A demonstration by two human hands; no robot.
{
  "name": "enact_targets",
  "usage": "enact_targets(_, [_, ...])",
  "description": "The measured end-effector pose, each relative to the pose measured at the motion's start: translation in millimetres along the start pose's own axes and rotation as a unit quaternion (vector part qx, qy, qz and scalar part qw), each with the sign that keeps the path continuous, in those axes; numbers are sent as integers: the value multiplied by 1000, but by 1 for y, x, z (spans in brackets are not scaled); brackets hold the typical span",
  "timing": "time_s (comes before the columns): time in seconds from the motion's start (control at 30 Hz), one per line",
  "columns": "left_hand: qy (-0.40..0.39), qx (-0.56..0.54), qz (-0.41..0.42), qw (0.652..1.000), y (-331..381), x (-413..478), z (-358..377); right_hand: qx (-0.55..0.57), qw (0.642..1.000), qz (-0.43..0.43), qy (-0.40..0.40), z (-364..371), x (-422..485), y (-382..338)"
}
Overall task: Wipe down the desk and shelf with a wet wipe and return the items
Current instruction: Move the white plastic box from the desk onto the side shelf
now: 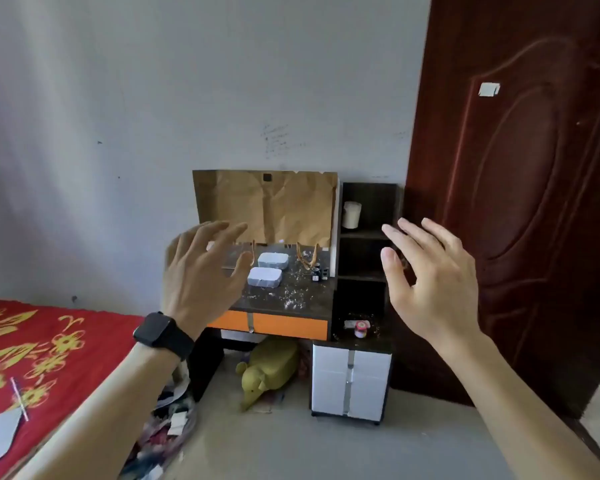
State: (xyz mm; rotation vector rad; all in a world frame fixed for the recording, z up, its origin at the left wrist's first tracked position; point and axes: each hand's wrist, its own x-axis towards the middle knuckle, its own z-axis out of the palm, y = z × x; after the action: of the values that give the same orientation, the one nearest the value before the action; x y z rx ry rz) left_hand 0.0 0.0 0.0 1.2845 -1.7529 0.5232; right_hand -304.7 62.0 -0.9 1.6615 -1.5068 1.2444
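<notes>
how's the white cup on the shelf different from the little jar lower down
The white cup is plain cream-white; the small jar has a pink-red top. The cup looks larger and taller; the jar is squat. The cup stands in the top compartment of the shelf; the jar sits on the low ledge above the white cabinet. Both stand upright.

To your right stood a dark red door; ahead, a scuffed grey wall. At your left lay a red flowered bedspread. A yellow plush toy lay on the floor, near a clutter pile.
</notes>
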Motion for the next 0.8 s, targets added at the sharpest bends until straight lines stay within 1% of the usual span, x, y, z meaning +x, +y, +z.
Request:
enact_targets(0.1, [-53, 20, -31, 998, -3, -45, 18, 37, 999, 10, -33, 19, -37, 3])
enact_targets(0.2, [-124, 52, -57, 989, -17, -93, 40, 61, 994, 11, -88, 45, -78, 11])
enact_targets(0.4, [-207, 69, -84, 972, -43, -133, 78, 70, 985, 22, -155, 97, -125, 17])
enact_targets(0.6, [-252, 51, -102, 961, -88, -128, 143, 51, 981, 43, -184, 176, -130, 19])
enact_targets(0.8, [-279, 22, -101, 955, -151, -81, 232, 7, 969, 54, -240, 280, -103, 19])
